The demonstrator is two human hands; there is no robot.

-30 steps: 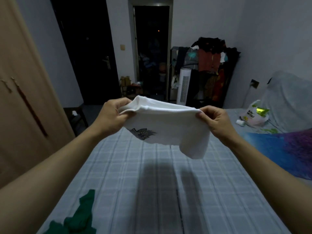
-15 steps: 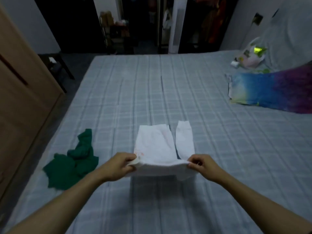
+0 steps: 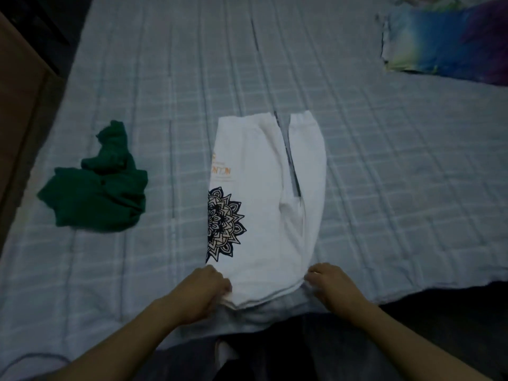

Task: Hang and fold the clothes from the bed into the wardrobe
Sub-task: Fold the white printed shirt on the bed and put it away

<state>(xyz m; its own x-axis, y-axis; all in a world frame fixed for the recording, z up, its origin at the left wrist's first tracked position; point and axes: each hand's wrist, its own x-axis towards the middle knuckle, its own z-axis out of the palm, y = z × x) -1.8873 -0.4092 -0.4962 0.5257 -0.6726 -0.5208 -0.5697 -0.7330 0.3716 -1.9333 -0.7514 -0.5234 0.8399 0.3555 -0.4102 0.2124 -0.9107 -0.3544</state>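
Note:
A white T-shirt (image 3: 261,204) with a black mandala print lies folded lengthwise on the grey checked bed (image 3: 384,174), its near end at the bed's front edge. My left hand (image 3: 204,288) grips the shirt's near left corner. My right hand (image 3: 328,283) pinches its near right corner. A crumpled green garment (image 3: 99,191) lies on the bed to the left, apart from both hands. The wardrobe (image 3: 16,86) shows as a brown panel at the far left.
A blue, purple and yellow tie-dye cloth (image 3: 450,42) lies at the bed's far right. Dark floor shows beyond the bed at top left and below its front edge.
The white shirt was held up in the air, then lowered onto the bed. It now lies flat and stretched towards me, and the view has tilted down.

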